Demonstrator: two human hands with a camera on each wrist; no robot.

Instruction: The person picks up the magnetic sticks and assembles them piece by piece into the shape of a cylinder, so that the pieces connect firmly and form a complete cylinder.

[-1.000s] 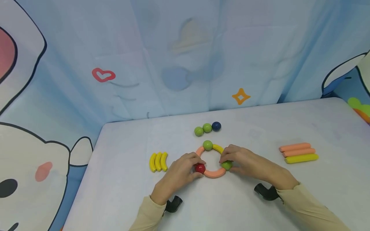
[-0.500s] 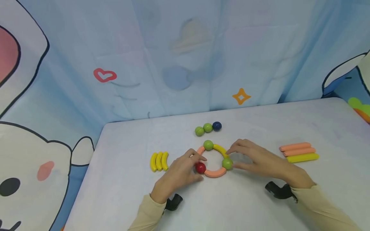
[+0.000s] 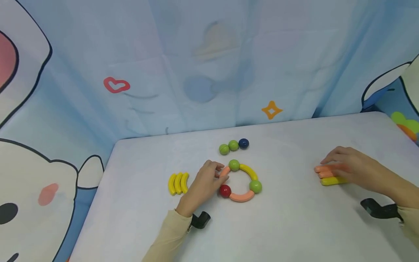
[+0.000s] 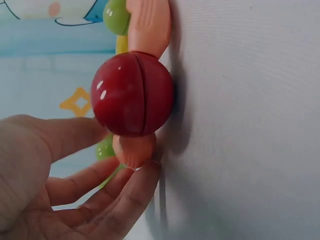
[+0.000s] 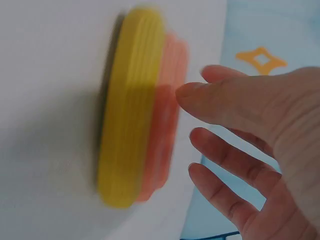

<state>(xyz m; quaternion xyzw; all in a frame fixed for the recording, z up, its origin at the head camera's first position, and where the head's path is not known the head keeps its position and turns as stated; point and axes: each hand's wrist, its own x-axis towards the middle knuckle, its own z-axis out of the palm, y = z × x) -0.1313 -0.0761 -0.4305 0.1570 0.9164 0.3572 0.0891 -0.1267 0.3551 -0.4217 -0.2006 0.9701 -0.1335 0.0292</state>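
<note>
In the head view a ring of toy pieces lies on the table: a red ball point(image 3: 225, 191), two green balls point(image 3: 255, 186), a yellow curved stick point(image 3: 249, 171) and orange curved sticks point(image 3: 242, 197). My left hand point(image 3: 205, 181) is at its left side, thumb and fingers bent around the left orange curved stick point(image 4: 134, 150), beside the red ball. My right hand point(image 3: 361, 169) hovers over straight sticks at the right, fingers spread and holding nothing. Two orange straight sticks point(image 3: 324, 169) and a yellow straight stick point(image 3: 333, 181) lie partly hidden under it.
Three yellow curved sticks point(image 3: 178, 183) lie left of the ring. Behind it stand two loose green balls point(image 3: 233, 145) and a dark blue ball point(image 3: 243, 143). A blue printed curtain point(image 3: 183, 72) hangs at the table's far edge point(image 3: 203, 130).
My right hand has left the green ball on the ring's right and moved right, over the straight sticks. My left hand has shifted from the red ball up to the left orange curved stick.
</note>
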